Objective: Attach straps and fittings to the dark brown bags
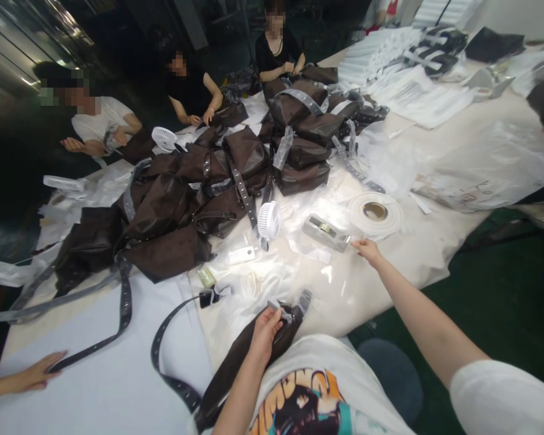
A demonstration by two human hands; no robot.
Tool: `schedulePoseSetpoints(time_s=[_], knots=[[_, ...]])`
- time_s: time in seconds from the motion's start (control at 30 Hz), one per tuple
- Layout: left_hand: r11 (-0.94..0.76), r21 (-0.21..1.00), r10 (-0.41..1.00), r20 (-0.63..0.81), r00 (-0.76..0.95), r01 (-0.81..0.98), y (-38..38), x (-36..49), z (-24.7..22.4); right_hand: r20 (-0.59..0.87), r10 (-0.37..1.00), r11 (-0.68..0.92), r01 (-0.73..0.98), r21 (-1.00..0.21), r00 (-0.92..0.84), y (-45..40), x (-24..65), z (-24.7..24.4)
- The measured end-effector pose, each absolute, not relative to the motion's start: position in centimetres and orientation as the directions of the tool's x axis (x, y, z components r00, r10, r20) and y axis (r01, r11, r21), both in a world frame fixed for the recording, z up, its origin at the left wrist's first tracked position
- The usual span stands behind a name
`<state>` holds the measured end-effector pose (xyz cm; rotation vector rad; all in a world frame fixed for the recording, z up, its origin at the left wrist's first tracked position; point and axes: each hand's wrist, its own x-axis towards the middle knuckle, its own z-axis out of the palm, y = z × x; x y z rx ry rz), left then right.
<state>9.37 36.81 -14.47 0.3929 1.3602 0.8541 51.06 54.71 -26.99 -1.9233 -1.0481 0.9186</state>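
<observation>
Dark brown bag (242, 362) rests at the near bench (95, 393) edge against a printed shirt (299, 399), its strap end clenched in the left hand (265, 335). Right hand (367, 251) stretches forward, open and empty, just short of a tape dispenser (326, 232); a tape roll (374, 212) sits beyond it on plastic sheeting (344, 290). Green floor (503, 284) opens right; more brown bags (176, 205) heap far left.

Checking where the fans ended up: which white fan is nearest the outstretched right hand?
The round white fan standing on the plastic sheet, closest to the right hand; the others lie beyond the brown bags.
</observation>
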Motion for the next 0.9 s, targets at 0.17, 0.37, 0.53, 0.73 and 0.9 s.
schedulePoseSetpoints(time_s=[0.17, 0.37, 0.53, 0.73, 0.9], knots=[[0.636, 0.702, 0.735, -0.678, -0.025, -0.321, 36.3, 9.9, -14.3, -0.378, 0.757, -0.559, 0.226, -0.798, 0.533, 51.8, 50.6, -26.3], [0.601, 0.714, 0.765, -0.644, 0.002, -0.359, 35.9, 10.4, -14.3, -0.428, 0.898, -0.439, 0.158, -0.884, 0.102, 48.6, 44.8, -19.9], [0.562, 0.726, 0.796, -0.605, 0.021, -0.396, 35.7, 10.7, -14.4, -0.196, 0.699, -0.005, 0.269, -0.963, -0.688, 45.8, 32.5, -12.5], [0.560, 0.628, 0.780, -0.619, 0.090, -0.541, 35.2, 10.0, -14.9, -0.165, 0.645, 0.421, 0.527, -0.738, -0.746, 44.2, 26.5, -10.7], [0.557, 0.628, 0.803, -0.575, 0.158, -0.544, 34.8, 9.4, -15.1, -0.184, 0.687, 0.458, 0.616, -0.641, -0.703, 43.7, 26.8, -10.6]])
